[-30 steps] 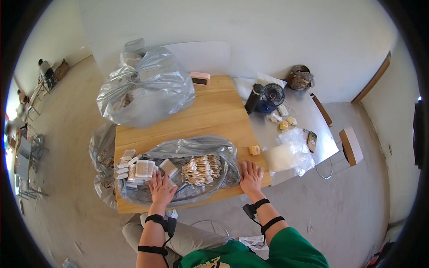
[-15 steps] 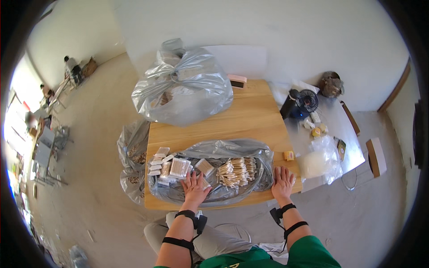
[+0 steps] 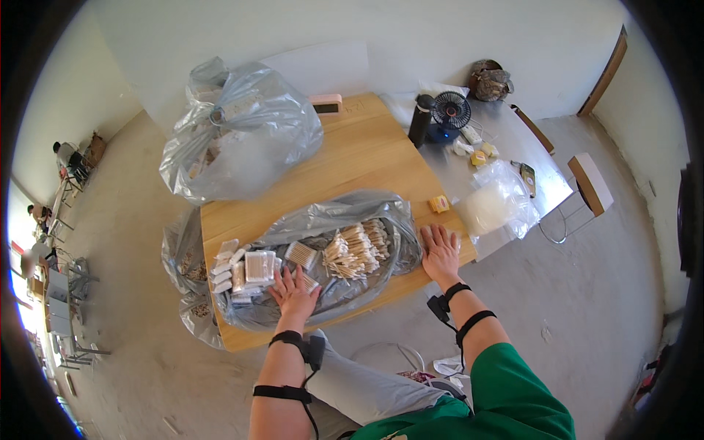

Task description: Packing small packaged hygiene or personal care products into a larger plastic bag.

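My left hand [image 3: 295,295] lies with fingers spread on the near side of an opened grey plastic bag [image 3: 323,213], beside clear packets of cotton swabs [image 3: 262,267]. One packet [image 3: 301,254] rests just beyond its fingers, and another is partly covered by them. To the right on the same bag is a heap of loose cotton swabs [image 3: 356,251]. My right hand [image 3: 440,251] is flat on the wooden table [image 3: 367,161], fingers stretched out, just right of the bag's edge. Neither hand grips anything. A small yellow box [image 3: 439,204] sits beyond the right hand.
A large tied grey bag [image 3: 242,132] stands at the table's far left. More bags [image 3: 192,268] are beside the left edge. A metal side table [image 3: 539,192] on the right holds a fan [image 3: 451,110], a dark bottle [image 3: 421,121] and clear plastic bags [image 3: 495,198]. People sit far left.
My view has turned to the right, so the table appears shifted left and tilted. Both hands stay flat in about the same places beside the swabs and the bag's edge.
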A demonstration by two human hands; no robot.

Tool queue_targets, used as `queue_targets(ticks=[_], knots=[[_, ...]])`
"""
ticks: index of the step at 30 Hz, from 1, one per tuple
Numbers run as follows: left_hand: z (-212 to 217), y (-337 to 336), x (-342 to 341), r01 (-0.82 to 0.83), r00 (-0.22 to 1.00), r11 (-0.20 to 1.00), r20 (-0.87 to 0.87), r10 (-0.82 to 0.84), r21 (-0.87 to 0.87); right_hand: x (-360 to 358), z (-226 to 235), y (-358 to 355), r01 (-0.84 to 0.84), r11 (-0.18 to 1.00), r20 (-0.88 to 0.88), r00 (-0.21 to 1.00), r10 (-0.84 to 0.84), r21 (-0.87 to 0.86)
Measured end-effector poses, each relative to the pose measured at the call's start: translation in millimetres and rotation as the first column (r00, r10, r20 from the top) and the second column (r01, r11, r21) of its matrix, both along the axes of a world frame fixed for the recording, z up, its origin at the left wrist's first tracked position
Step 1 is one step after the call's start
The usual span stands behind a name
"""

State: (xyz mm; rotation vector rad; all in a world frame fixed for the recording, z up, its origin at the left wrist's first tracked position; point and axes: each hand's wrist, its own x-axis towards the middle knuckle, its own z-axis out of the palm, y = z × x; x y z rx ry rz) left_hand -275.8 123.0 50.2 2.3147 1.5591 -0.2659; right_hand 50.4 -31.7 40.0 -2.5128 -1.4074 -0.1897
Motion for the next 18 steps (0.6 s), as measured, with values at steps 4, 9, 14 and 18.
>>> queue_targets(ticks=[4,9,14,18], knots=[[1.4,2.1,-1.9,-0.023,1.000,1.000,0.008,0.023,0.015,-0.5,-1.4,1.9,-0.006,1.000,0.025,1.000,0.006,0.002],[-3.9,2.8,-1.2,-0.012,0.999,1.000,0.031,0.011,0.029,2.0,-2.9,0.4,-0.019,1.000,0.015,1.000,0.019,-0.024],[-1.9,1.4,-0.8,-0.027,0.999,0.999,0.019,0.027,0.024,0.4,1.4,0.6,-0.009,0.996,-0.028,1.000,0.006,-0.093],[4.8,-0.9,2.3,-0.058,0.998,0.998,0.014,0.058,-0.015,1.9,-2.5,0.4,-0.025,0.997,0.010,1.000,0.026,-0.076]])
